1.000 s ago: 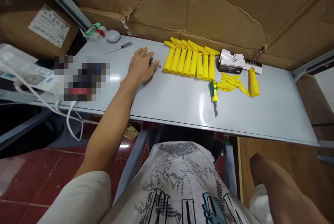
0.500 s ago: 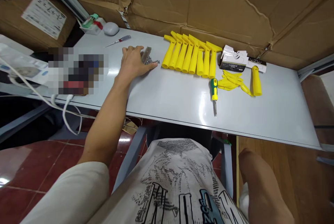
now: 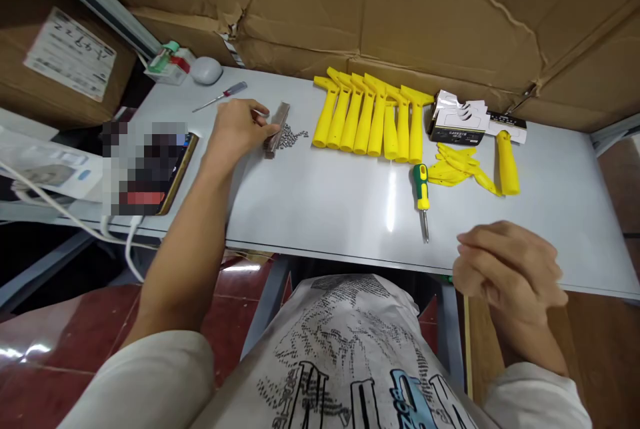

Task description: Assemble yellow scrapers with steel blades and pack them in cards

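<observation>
Head view: left hand (image 3: 235, 125) touches one strip (image 3: 281, 117), right hand (image 3: 513, 265) curls; grips unclear; eight aligned yellow handles (image 3: 365, 123).

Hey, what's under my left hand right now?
The tabletop shows around your left hand, with a narrow strip by the thumb tip and small metal pieces just beyond. Whatever lies directly beneath the palm is covered, so I can't tell.

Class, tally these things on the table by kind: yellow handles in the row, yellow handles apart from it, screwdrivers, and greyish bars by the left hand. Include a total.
Yellow handles in the row: 8
Yellow handle apart from the row: 1
Screwdrivers: 2
Greyish bar by the left hand: 1
Total: 12
</observation>
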Tool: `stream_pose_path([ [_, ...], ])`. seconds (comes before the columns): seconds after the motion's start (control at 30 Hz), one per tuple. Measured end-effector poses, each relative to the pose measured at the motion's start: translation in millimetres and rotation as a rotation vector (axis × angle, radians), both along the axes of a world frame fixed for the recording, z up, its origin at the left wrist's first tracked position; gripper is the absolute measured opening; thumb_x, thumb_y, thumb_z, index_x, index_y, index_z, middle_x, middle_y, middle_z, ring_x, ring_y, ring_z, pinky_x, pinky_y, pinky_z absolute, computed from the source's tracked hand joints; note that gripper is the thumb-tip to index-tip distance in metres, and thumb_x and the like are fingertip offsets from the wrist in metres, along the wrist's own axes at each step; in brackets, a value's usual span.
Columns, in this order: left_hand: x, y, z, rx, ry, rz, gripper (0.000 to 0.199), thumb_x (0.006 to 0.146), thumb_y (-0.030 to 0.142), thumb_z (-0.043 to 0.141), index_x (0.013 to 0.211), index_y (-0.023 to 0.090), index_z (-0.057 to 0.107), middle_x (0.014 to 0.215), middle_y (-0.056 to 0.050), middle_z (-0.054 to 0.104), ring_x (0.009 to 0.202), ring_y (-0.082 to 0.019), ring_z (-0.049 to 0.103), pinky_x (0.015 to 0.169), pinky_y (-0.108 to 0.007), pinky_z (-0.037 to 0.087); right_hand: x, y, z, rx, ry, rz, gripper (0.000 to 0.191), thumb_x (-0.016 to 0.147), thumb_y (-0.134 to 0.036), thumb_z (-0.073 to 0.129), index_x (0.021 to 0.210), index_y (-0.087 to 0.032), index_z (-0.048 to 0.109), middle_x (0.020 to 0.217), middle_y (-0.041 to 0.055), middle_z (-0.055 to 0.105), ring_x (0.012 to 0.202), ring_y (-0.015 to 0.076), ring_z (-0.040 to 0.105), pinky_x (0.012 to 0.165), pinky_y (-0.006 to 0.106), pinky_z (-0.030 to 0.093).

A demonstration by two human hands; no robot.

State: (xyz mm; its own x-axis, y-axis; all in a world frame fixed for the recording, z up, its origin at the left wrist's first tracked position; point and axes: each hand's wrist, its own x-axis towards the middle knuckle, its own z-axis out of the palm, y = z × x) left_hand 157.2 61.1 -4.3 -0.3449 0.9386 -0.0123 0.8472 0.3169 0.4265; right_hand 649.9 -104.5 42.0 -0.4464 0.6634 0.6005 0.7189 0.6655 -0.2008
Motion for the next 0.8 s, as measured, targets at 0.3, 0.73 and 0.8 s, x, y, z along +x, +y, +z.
stream_pose_path([
  [0.3, 13.7, -26.5, 16.4, -0.098, 0.060, 0.002, 0.049, 0.098, 0.032, 0.087, 0.142, 0.013, 0.085, 0.105, -0.006, 0.084, 0.099, -0.026, 0.075, 0.115, -0.043, 0.061, -40.9, 115.1, 12.6, 0.448, 0.038, 0.150, 0.030, 0.087, 0.004, 0.053, 0.083, -0.024, 0.065, 0.071, -0.0038, 0.076, 0.052, 0.0104, 0.065, 0.045, 0.028, 0.040],
  [0.73, 21.3, -34.9, 31.8, -0.146, 0.004, 0.071, 0.045, 0.096, 0.024, 0.088, 0.140, 0.012, 0.086, 0.106, -0.005, 0.082, 0.095, -0.020, 0.072, 0.116, -0.041, 0.062, -40.3, 131.9, 2.7, 0.454, 0.082, 0.352, 0.034, 0.077, 0.007, 0.054, 0.088, -0.024, 0.059, 0.070, -0.0048, 0.071, 0.054, 0.0112, 0.061, 0.048, 0.024, 0.048],
  [0.8, 23.5, -36.2, 32.9, -0.146, -0.003, 0.087, 0.043, 0.096, 0.020, 0.086, 0.138, 0.011, 0.086, 0.106, -0.005, 0.082, 0.094, -0.020, 0.073, 0.117, -0.041, 0.062, -41.1, 131.0, 1.2, 0.440, 0.077, 0.337, 0.034, 0.078, 0.007, 0.054, 0.089, -0.025, 0.059, 0.071, -0.0046, 0.071, 0.055, 0.0117, 0.061, 0.051, 0.025, 0.050],
])
